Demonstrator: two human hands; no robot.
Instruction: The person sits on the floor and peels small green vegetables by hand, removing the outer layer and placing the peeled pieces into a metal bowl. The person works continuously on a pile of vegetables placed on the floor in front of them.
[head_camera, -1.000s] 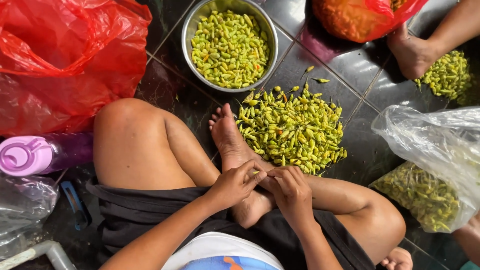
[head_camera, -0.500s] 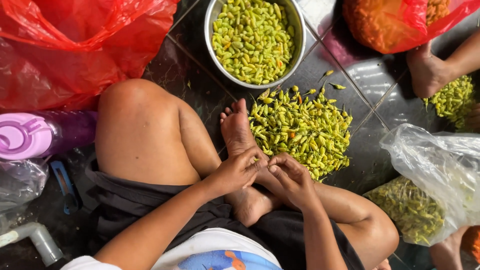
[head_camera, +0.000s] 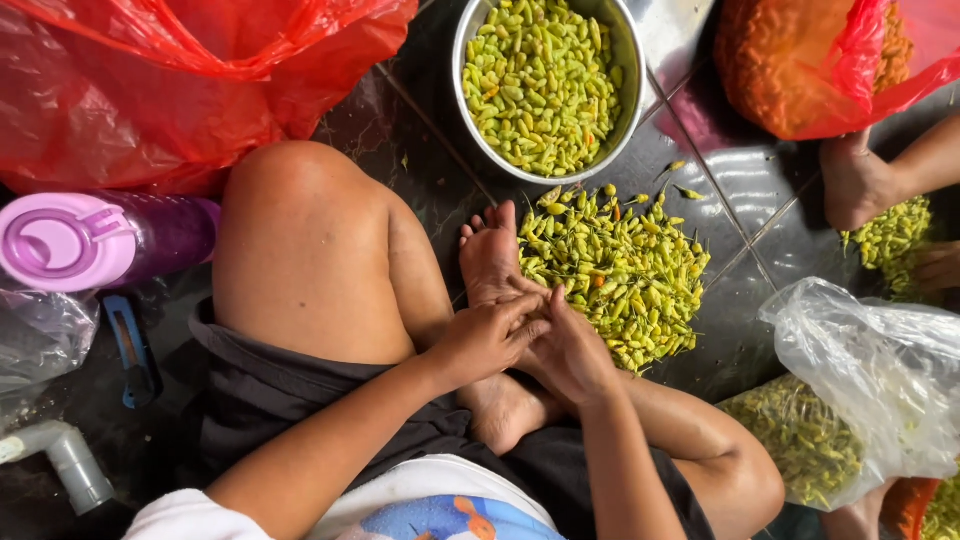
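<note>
I sit cross-legged on a dark tiled floor. My left hand (head_camera: 488, 338) and my right hand (head_camera: 572, 352) meet fingertip to fingertip above my bare foot (head_camera: 490, 258). They are at the near edge of a loose pile of small green-yellow chillies (head_camera: 622, 268). The fingers are bunched together, and whatever lies between them is hidden. Just beyond the pile stands a round metal bowl (head_camera: 628, 110) filled with the same chillies.
A big red plastic bag (head_camera: 170, 80) lies at the far left, with a purple bottle (head_camera: 90, 242) and a blue tool (head_camera: 128, 352) below it. A clear bag of chillies (head_camera: 860, 400) is at the right. Another person's foot (head_camera: 858, 182) and an orange-filled red bag (head_camera: 820, 60) are at the far right.
My hands stay joined over my foot with only small finger movement. The view has drifted, so the bowl and pile sit further right in the picture.
</note>
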